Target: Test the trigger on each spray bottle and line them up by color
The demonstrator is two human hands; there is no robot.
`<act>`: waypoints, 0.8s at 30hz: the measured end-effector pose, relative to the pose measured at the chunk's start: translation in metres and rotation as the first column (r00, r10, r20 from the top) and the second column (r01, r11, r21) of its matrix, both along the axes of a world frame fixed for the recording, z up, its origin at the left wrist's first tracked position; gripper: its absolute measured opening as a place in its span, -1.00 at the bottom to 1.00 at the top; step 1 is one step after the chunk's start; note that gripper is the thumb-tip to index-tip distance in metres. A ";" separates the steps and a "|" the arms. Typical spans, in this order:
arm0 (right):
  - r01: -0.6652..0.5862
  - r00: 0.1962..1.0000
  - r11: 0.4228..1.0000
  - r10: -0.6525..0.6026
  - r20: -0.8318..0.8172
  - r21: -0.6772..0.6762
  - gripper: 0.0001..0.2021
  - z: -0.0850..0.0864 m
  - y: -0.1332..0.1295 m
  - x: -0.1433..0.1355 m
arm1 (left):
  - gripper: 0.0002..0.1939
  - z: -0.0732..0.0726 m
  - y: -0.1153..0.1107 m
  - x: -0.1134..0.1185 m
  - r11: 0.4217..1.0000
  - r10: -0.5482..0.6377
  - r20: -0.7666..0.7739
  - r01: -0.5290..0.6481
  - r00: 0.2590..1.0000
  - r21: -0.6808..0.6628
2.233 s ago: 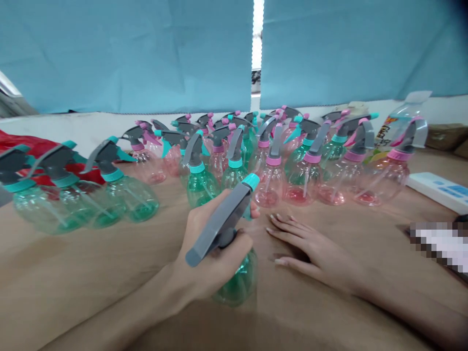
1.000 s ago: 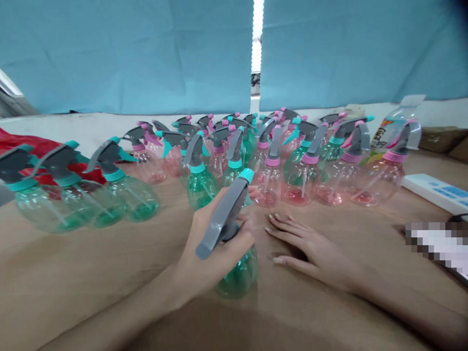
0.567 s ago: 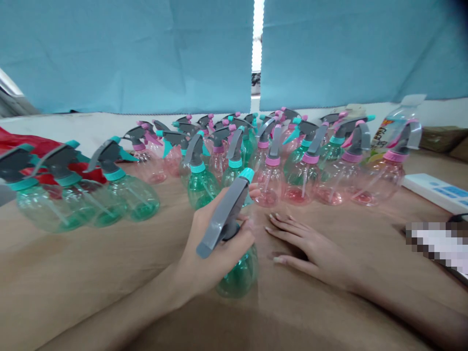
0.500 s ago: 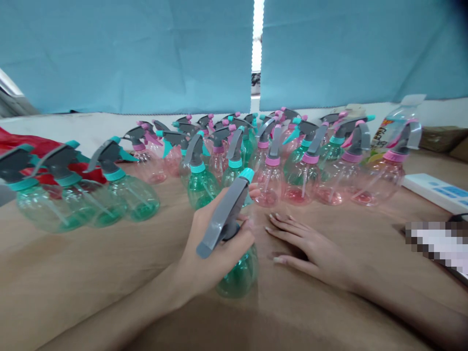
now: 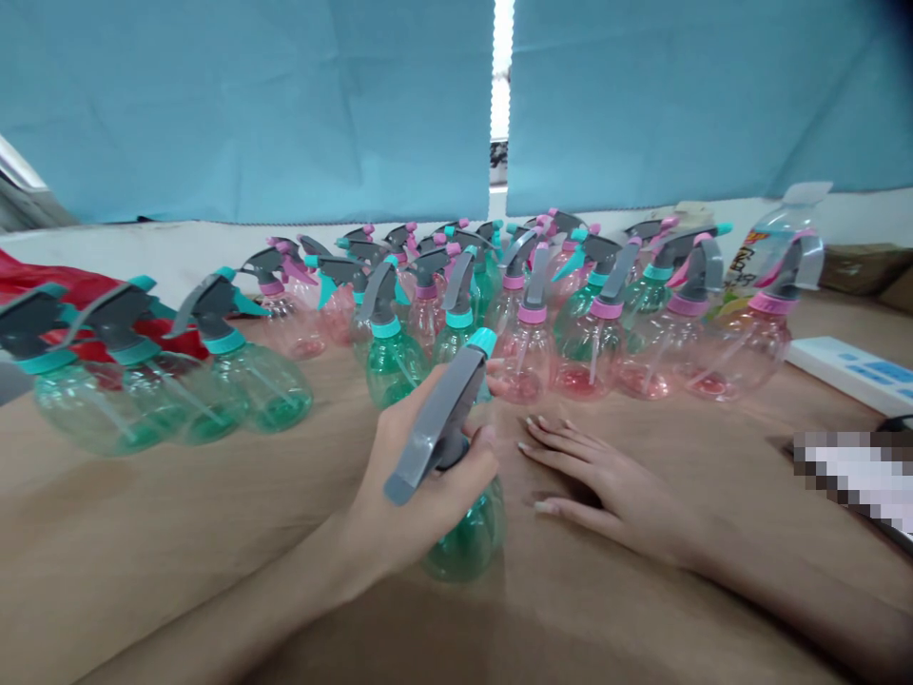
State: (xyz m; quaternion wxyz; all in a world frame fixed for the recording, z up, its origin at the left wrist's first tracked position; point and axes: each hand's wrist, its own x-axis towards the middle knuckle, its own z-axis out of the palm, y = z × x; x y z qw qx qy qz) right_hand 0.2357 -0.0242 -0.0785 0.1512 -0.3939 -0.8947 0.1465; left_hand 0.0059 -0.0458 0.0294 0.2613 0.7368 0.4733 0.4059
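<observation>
My left hand [image 5: 406, 476] is wrapped round the neck of a green spray bottle [image 5: 467, 542] with a grey trigger head and a turquoise nozzle. That bottle stands upright near the middle, its nozzle pointing away from me. To its right my right hand [image 5: 606, 476] lies flat on the brown table [image 5: 214, 533], fingers spread, holding nothing. Just beyond both hands are a green bottle [image 5: 396, 366] with a turquoise collar and a pink bottle [image 5: 524, 362] with a pink collar.
Several pink and green spray bottles crowd the back. Three green ones [image 5: 263, 390] stand at the left before a red cloth [image 5: 86, 295]. At the right are a large clear bottle [image 5: 777, 228], a white device [image 5: 852, 371] and a blurred-out flat object [image 5: 856, 485].
</observation>
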 end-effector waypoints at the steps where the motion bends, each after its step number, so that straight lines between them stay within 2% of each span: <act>1: 0.002 1.000 1.000 -0.002 -0.010 -0.002 -0.37 0.000 0.000 0.000 | -0.77 0.000 0.001 0.000 1.000 0.002 -0.019 -0.002 1.000 0.013; 7: 0.006 1.000 1.000 -0.005 -0.021 0.003 -0.37 -0.002 0.001 0.000 | -0.83 -0.002 0.001 -0.004 0.992 -0.026 -0.046 0.032 0.999 0.125; 17: 0.002 1.000 1.000 -0.002 -0.002 -0.002 -0.38 0.000 0.000 0.000 | -0.91 0.000 -0.002 -0.002 0.999 -0.018 0.074 0.014 0.997 0.047; 21: 0.002 1.000 1.000 -0.002 -0.004 -0.010 -0.37 0.001 0.000 0.000 | -0.79 -0.002 0.002 -0.004 0.998 -0.031 0.045 0.028 0.999 0.055; 24: 0.004 1.000 1.000 -0.004 -0.002 -0.017 -0.37 0.001 0.000 0.000 | -0.69 -0.003 0.001 -0.003 1.000 0.001 0.036 -0.002 0.999 0.013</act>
